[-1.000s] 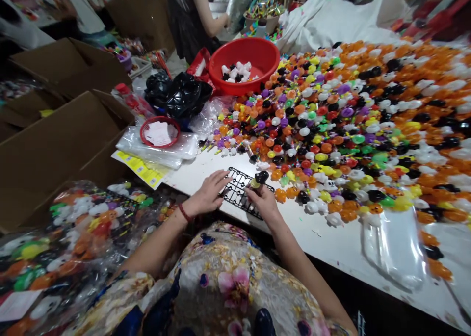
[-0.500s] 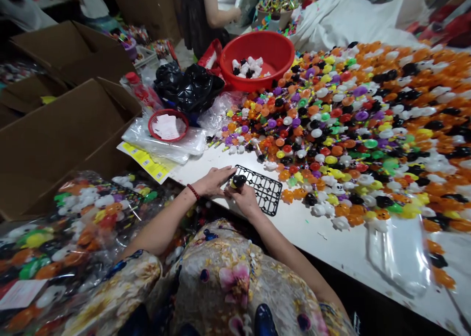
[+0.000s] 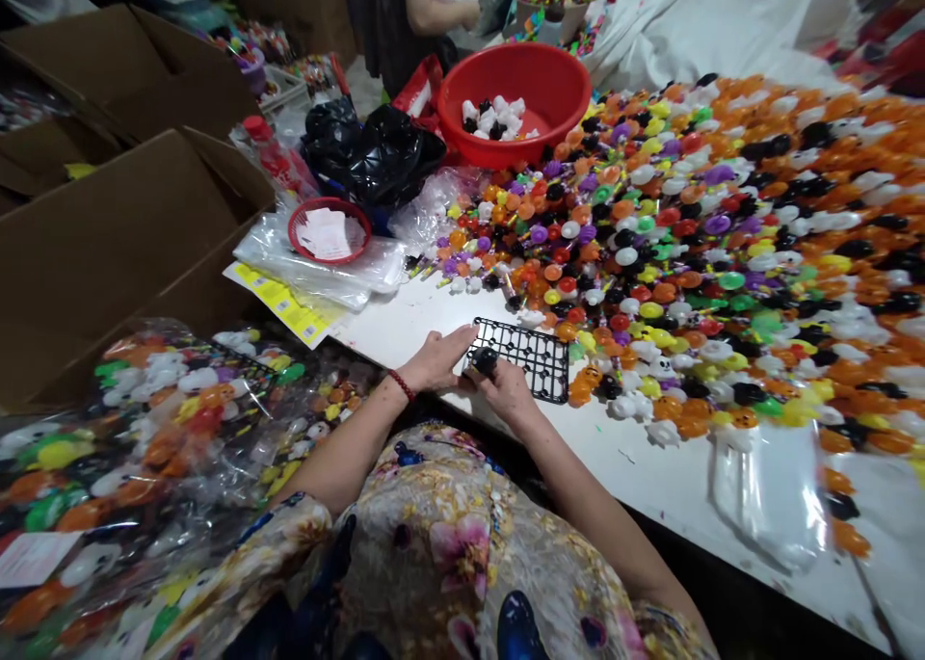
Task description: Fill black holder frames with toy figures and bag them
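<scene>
A black plastic grid rack (image 3: 539, 359) lies on the white table near its front edge. My left hand (image 3: 439, 359) grips the rack's left end, its fingers reaching to the far corner. Over that same end, my right hand (image 3: 512, 392) is closed round a small toy with a black top (image 3: 484, 359). The toy's lower part is hidden by my fingers, so I cannot tell whether it sits in one of the rack's openings. Just right of the rack lie an orange pumpkin topper (image 3: 584, 382) and other loose figure-topped toys.
A big pile of colourful toys (image 3: 650, 255) covers the table's right side. Behind stand a red basin (image 3: 515, 145) and a small red basket (image 3: 365, 246) with papers. Cardboard boxes (image 3: 130, 265) and bagged toys (image 3: 173, 429) are at left. A co-worker's arm (image 3: 434, 10) shows at the back.
The black-topped toy has gone down at the rack's left end, and its pale and yellow part is now out of sight. The camera view has shifted slightly.
</scene>
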Available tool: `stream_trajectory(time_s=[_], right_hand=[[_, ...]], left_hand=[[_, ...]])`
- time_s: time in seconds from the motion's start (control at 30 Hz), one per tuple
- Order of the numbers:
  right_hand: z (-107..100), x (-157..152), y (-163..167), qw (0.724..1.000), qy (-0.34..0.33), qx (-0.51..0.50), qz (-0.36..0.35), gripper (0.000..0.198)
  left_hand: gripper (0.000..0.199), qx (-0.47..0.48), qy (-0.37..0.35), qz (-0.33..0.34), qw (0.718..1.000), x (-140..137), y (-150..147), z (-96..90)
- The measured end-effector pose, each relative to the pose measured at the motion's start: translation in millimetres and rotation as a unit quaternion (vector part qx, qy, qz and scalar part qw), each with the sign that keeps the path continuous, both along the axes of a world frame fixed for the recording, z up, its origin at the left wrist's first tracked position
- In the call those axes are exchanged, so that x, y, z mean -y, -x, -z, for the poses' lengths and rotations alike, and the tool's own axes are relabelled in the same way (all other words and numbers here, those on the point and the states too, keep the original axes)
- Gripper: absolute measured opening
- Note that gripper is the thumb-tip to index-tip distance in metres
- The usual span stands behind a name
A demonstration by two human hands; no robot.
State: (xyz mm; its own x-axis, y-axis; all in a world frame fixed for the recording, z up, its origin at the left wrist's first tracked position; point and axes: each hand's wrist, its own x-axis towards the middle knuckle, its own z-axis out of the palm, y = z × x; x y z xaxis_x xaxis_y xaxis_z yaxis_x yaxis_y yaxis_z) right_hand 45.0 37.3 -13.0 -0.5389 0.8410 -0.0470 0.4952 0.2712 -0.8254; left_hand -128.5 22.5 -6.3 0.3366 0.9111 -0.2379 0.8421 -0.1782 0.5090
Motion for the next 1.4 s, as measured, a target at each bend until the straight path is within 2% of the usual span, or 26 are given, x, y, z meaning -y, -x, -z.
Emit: stream_trajectory(time_s=[0.07, 0.17, 0.27, 0.37, 0.43, 0.53, 0.63, 0.73, 0.83, 0.93, 1.07, 1.2, 1.27, 1.4], right_hand=[[-1, 4, 2, 0.999, -0.034, 0.033, -0.016, 0.009], [-5, 12, 8, 0.996, -0.045, 0.071, -0.002, 0.019], [-11, 13, 14, 0.992, -0.037, 0.112, -0.045, 0.018], [-14, 8, 13, 0.99, -0.031, 0.128, -0.051, 0.013], [-14, 9, 5, 0.992, -0.038, 0.113, -0.05, 0.013], [-14, 13, -27, 0.995, -0.093, 0.03, 0.002, 0.024], [-15, 12, -87, 0.972, -0.171, -0.034, 0.158, 0.021], [-17, 6, -163, 0.946, -0.188, -0.024, 0.264, 0.024], [-19, -1, -228, 0.893, -0.209, 0.026, 0.398, 0.024], [-24, -17, -270, 0.866, -0.228, 0.08, 0.438, 0.024], [-42, -61, -297, 0.854, -0.231, 0.179, 0.431, 0.025], [-57, -111, -310, 0.833, -0.165, 0.251, 0.464, 0.026], [-57, -128, -311, 0.832, -0.141, 0.251, 0.474, 0.026], [-42, -143, -301, 0.85, -0.126, 0.229, 0.457, 0.029]], left_hand=[[0.087, -0.005, 0.002, 0.004, 1.0, 2, 0, -2.3], [0.077, -0.013, -0.024, 0.006, 1.0, 9, 2, 1.1], [0.077, -0.025, -0.06, -0.005, 0.998, 10, 9, 16.4], [0.077, -0.047, -0.096, -0.008, 0.994, 1, 13, 32.3], [0.074, -0.055, -0.117, -0.012, 0.992, -1, 12, 35.7], [0.071, -0.065, -0.141, -0.026, 0.988, 3, 5, 31.8], [0.066, -0.068, -0.16, -0.041, 0.984, 6, -3, 26.6], [0.063, -0.065, -0.166, -0.053, 0.983, 6, -6, 26.8], [0.062, -0.072, -0.166, -0.057, 0.982, 3, -4, 31.7], [0.062, -0.082, -0.159, -0.047, 0.983, 1, -1, 36.5], [0.063, -0.081, -0.147, -0.062, 0.984, -1, 1, 37.8], [0.064, -0.068, -0.144, -0.087, 0.983, -1, -2, 34.0], [0.062, -0.056, -0.153, -0.094, 0.982, -1, -4, 30.1], [0.061, -0.03, -0.158, -0.087, 0.983, 1, -7, 21.6]])
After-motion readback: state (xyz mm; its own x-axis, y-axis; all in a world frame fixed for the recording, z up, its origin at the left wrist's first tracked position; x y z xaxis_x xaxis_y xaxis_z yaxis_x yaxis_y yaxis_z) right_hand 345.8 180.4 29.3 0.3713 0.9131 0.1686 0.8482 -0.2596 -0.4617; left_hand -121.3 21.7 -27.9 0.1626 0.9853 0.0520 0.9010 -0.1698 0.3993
